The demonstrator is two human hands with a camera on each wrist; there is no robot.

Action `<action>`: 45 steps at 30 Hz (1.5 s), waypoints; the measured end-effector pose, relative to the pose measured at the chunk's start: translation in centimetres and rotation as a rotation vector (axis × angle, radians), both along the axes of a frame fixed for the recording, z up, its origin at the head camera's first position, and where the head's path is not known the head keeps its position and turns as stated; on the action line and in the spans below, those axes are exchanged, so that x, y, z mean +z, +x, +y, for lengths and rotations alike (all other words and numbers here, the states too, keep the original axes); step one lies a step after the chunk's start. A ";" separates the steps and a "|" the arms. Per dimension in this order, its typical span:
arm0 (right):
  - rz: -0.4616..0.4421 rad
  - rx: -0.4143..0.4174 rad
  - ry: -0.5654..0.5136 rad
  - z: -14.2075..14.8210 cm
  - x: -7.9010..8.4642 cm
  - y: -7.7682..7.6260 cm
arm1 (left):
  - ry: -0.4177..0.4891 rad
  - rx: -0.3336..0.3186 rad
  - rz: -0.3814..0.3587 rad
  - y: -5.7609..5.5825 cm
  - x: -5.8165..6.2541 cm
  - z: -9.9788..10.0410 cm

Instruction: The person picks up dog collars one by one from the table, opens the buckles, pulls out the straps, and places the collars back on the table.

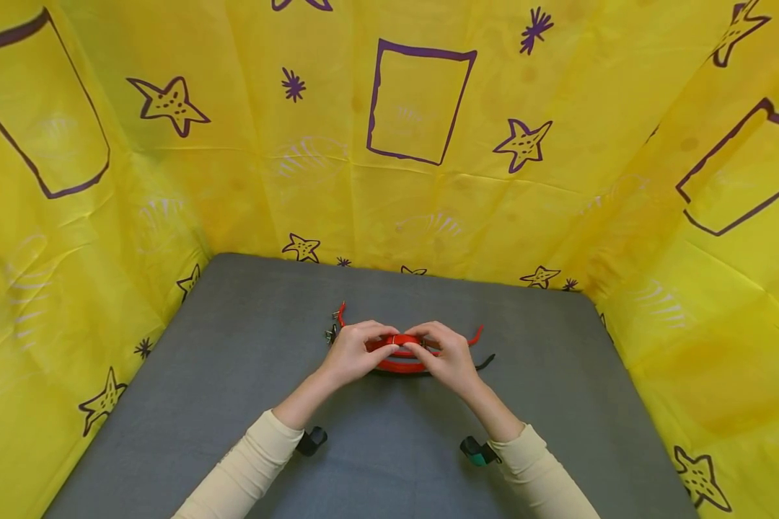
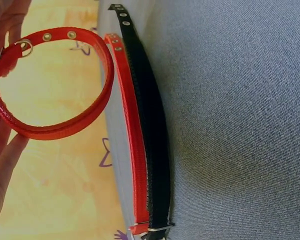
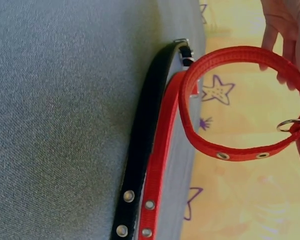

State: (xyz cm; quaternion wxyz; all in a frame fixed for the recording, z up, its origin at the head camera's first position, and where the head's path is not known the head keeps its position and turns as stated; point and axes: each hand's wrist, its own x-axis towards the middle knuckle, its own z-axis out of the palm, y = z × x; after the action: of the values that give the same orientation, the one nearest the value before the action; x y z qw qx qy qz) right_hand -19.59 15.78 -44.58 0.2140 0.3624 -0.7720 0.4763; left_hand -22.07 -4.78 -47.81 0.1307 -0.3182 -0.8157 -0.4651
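Note:
A red dog collar (image 1: 402, 339), bent into a closed loop, is held up between both hands. My left hand (image 1: 355, 353) pinches it from the left with thumb and fingers. From the right, my right hand (image 1: 448, 357) pinches the same collar, the two sets of fingertips almost meeting. Metal eyelets and a ring show on the loop (image 3: 225, 56) in the right wrist view; its buckle end is partly hidden by fingers. Below the loop, a second red collar (image 2: 132, 130) lies stretched out beside a black collar (image 2: 152, 115), both with eyelets at one end and buckles at the other.
A grey cloth-covered table (image 1: 389, 447) lies under the hands. Yellow fabric walls (image 1: 337, 194) with purple drawings enclose its back and both sides. Dark wrist-camera mounts (image 1: 311, 441) sit at both cuffs.

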 end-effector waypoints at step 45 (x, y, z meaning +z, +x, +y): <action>-0.193 -0.102 -0.116 -0.9 -0.9 0.6 | 0.043 0.035 -0.041 -0.2 -0.4 -0.4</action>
State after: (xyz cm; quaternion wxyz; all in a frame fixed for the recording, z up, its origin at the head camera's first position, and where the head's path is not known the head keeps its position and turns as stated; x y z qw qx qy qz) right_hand -19.02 14.90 -45.45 0.1832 0.2622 -0.7774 0.5416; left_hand -22.27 -5.14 -48.19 0.1290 -0.2913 -0.8134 -0.4867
